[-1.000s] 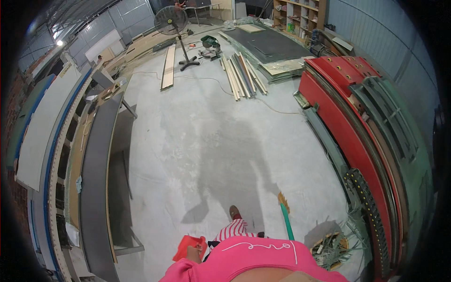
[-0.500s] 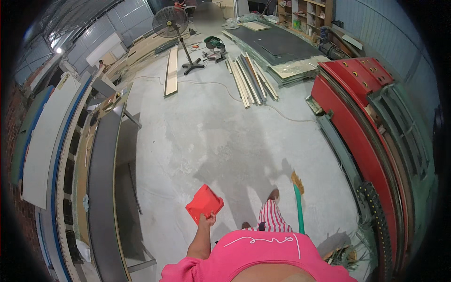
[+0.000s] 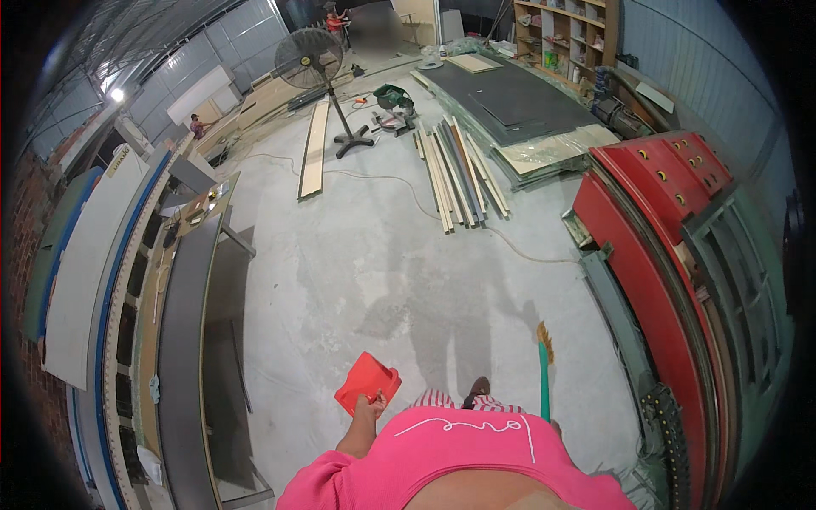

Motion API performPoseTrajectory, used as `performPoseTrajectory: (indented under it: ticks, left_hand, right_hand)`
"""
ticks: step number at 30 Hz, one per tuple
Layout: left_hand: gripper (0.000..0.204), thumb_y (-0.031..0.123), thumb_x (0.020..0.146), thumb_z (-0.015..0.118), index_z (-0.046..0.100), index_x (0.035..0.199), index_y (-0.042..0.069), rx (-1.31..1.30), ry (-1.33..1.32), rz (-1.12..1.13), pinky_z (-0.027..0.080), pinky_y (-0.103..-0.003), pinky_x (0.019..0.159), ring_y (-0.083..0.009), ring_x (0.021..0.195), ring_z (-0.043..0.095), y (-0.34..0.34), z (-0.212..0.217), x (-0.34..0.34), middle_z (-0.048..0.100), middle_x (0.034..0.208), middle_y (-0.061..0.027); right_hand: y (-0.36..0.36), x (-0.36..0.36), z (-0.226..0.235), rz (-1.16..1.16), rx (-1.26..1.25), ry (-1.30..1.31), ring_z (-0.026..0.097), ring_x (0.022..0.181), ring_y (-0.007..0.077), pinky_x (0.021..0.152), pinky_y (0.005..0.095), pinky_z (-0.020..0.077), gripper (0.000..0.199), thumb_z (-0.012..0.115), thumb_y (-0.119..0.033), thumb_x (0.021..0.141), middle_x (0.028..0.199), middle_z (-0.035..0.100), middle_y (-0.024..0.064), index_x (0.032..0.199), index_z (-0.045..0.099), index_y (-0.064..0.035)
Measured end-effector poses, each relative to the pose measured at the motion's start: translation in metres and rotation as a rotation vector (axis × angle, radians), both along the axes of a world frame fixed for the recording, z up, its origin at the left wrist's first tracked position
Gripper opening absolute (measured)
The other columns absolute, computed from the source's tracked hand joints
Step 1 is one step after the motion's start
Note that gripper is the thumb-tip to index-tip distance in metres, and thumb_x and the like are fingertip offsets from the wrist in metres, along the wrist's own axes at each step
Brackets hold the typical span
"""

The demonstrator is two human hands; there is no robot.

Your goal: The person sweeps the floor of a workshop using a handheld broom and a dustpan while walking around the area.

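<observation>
My left hand [image 3: 371, 403] is closed on a red dustpan [image 3: 365, 381], held out in front of me at the left. On the right, a broom [image 3: 545, 374] with a green handle and tan bristles points away from me. My right hand [image 3: 555, 427] is closed at the near end of its handle; only a sliver of that hand shows beside my pink top.
A table with a dark top [image 3: 184, 289] runs along the left. Large red machinery [image 3: 625, 242] stands at right. Ahead are a standing fan [image 3: 308, 59], a mitre saw [image 3: 393, 106], loose strips [image 3: 459, 178], stacked panels [image 3: 518, 93] and a cable. Two people are far back.
I have moved along the floor, and my feet have changed position. The dustpan and broom have come along with my hands. More of the far end of the room shows.
</observation>
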State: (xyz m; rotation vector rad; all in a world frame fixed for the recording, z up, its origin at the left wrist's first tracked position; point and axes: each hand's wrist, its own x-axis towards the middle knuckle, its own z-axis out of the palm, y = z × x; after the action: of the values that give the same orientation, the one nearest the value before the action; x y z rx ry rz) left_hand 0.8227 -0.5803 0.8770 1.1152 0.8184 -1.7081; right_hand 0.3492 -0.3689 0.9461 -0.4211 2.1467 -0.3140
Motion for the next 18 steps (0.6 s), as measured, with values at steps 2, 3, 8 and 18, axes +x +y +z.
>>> performPoseTrajectory:
  ticks: [2, 3, 8, 18]
  left_hand:
    - [0.027, 0.024, 0.068, 0.041, 0.041, 0.078, -0.002, -0.004, 0.043, -0.012, 0.044, -0.028, 0.05, -0.0222, 0.056, 0.051, -0.016, -0.001, -0.01, 0.052, 0.068, -0.016]
    - [0.027, 0.023, 0.068, 0.041, 0.04, 0.078, -0.001, 0.058, 0.0, 0.055, 0.044, -0.029, 0.05, -0.0229, 0.056, 0.051, -0.023, -0.001, -0.014, 0.052, 0.068, -0.0158]
    - [0.02, 0.02, 0.066, 0.038, 0.038, 0.074, 0.001, 0.097, -0.059, 0.092, 0.044, -0.031, 0.05, -0.0223, 0.055, 0.051, -0.053, -0.03, -0.005, 0.052, 0.067, -0.0148]
    - [0.01, 0.016, 0.064, 0.034, 0.034, 0.067, 0.007, 0.131, -0.08, 0.074, 0.044, -0.031, 0.052, -0.0207, 0.056, 0.052, -0.134, 0.002, -0.026, 0.053, 0.068, -0.0145]
  right_hand:
    - [-0.024, -0.018, 0.002, -0.124, -0.033, -0.095, 0.055, 0.046, 0.0233, 0.045, 0.034, 0.044, 0.033, 0.051, -0.023, 0.065, 0.056, 0.054, 0.0144, 0.085, 0.048, 0.0028]
    - [-0.029, -0.025, -0.002, -0.159, -0.138, -0.117, 0.052, 0.042, 0.021, 0.038, 0.033, 0.0409, 0.029, 0.05, -0.02, 0.068, 0.052, 0.051, 0.0135, 0.085, 0.048, 0.0026]
    - [-0.049, -0.053, -0.048, -0.117, -0.188, -0.452, 0.048, 0.039, 0.0201, 0.035, 0.0324, 0.0381, 0.022, 0.048, -0.019, 0.072, 0.051, 0.05, 0.0115, 0.081, 0.047, 0.001]
    - [-0.107, -0.079, -0.066, -0.121, -0.017, -0.48, 0.046, 0.042, 0.0166, 0.036, 0.0283, 0.0371, 0.018, 0.047, -0.018, 0.073, 0.053, 0.048, 0.0087, 0.079, 0.041, -0.0024]
